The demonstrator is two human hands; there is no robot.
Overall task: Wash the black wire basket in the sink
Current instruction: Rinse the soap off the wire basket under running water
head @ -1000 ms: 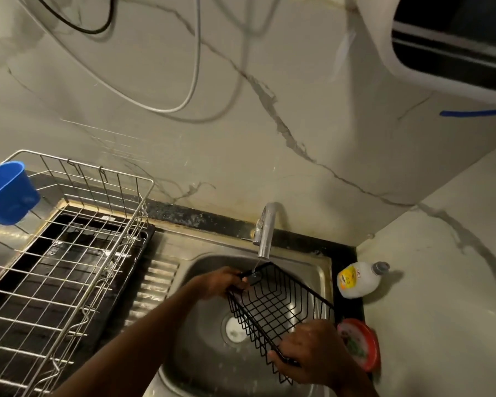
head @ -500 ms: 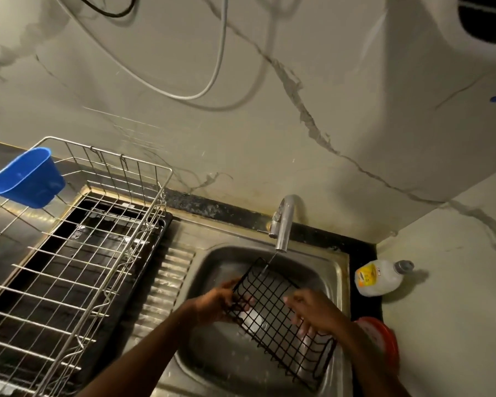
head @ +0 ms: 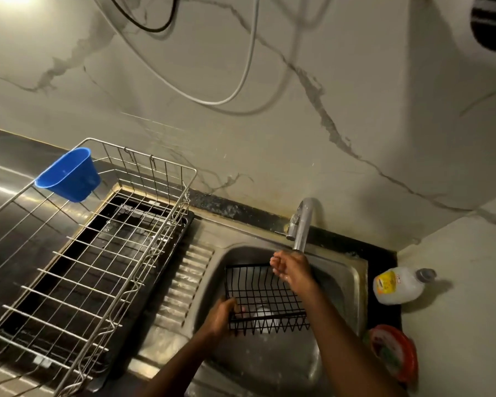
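Gripping the lower left corner of the black wire basket (head: 265, 299), the left hand (head: 221, 316) has its fingers curled around the wires, with the forearm running in from the bottom centre of the frame. That basket sits low and right of centre, held inside the bowl of the steel sink (head: 352, 270), its open side turned toward the camera and its bars running roughly up and down the frame. Above its upper right corner, the right hand (head: 291, 267) is loosely curled, fingers bent inward, directly beneath the spout of the tap (head: 302, 224); whether it pinches the basket's top wire or only rests against it cannot be told. Any water stream is hidden behind that hand. Left of the sink, ribbed steel leads to a large silver dish rack (head: 98, 253) filling the lower left of the frame, with a blue plastic cup (head: 69, 174) hooked on its far rim at the upper left of the rack. At the right edge of the frame, a pale bottle with a yellow label (head: 398, 285) lies on its side on the dark counter, and below it sits a round red-rimmed container (head: 395, 353). Marbled wall panels fill the upper half, crossed by a white cable (head: 246, 73).
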